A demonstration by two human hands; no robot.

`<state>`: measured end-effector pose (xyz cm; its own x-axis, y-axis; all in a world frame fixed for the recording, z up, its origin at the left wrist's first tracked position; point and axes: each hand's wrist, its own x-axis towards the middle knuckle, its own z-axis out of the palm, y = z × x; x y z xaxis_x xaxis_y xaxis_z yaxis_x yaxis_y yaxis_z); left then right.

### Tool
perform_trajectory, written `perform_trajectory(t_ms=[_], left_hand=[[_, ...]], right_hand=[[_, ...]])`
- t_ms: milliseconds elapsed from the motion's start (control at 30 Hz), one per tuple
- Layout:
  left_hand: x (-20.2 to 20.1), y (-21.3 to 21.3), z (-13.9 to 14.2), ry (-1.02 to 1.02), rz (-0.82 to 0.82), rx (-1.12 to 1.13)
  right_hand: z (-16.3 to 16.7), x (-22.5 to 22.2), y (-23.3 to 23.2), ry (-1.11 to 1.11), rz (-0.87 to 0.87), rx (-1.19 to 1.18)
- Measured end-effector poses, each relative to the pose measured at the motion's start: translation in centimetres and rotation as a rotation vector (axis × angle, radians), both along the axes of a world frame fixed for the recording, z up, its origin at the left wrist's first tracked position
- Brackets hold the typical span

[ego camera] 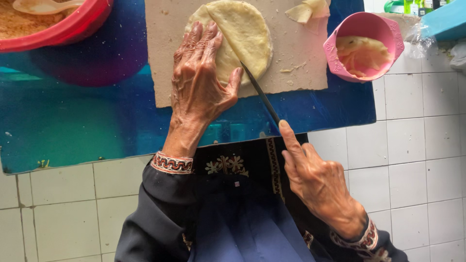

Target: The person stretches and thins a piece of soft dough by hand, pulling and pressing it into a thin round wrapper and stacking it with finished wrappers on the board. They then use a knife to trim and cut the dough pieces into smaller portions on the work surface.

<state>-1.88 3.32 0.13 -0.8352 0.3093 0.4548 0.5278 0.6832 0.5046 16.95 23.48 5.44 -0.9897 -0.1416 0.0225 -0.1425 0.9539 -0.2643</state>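
A round, pale yellow dough disc, folded over on itself, lies on a beige board. My left hand presses flat on the disc's left part, fingers spread. My right hand grips a thin dark knife, index finger stretched along its back. The blade's tip touches the dough's lower right edge, beside my left thumb. Dough trimmings lie at the board's top right.
The board rests on a shiny blue table. A red bowl of crumbly filling with a spoon stands top left. A pink cup holding dough scraps sits right of the board. White floor tiles surround the table.
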Motion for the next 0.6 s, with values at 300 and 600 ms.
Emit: perform_trajectory(t_ms=[300, 600], left_hand=[[0.1, 0.2, 0.0, 0.003, 0.006, 0.001], [0.0, 0.2, 0.2, 0.001, 0.000, 0.005]], right_hand=[[0.6, -6.4, -1.4, 0.021, 0.070, 0.093], [0.2, -13.2, -3.5, 0.071, 0.140, 0.079]])
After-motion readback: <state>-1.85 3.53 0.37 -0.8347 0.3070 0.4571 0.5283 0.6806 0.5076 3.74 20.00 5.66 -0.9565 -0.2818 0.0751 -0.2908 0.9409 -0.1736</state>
